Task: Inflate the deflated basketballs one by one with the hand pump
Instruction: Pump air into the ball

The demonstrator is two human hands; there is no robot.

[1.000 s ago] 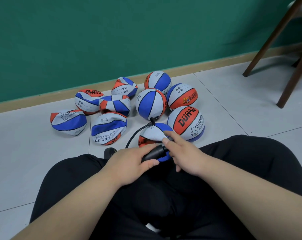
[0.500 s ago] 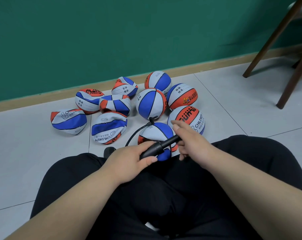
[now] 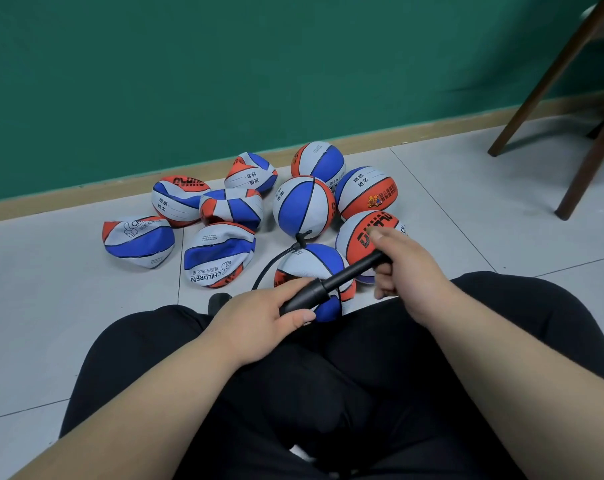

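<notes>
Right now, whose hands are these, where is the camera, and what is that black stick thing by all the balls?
No machine here, just a person sitting on the grey tiled floor. The camera is worn on their head, so you look down at their own arms and legs. The left hand grips the thick body of a black plastic hand pump; the right hand grips its handle, with the thin rod showing between them. A thin black hose runs from the pump towards the top of the blue, white and orange basketball nearest the knees. Behind it lie more: round balls on the right, crumpled flat balls on the left. A green wall and brown wooden chair legs stand farther back.
</notes>
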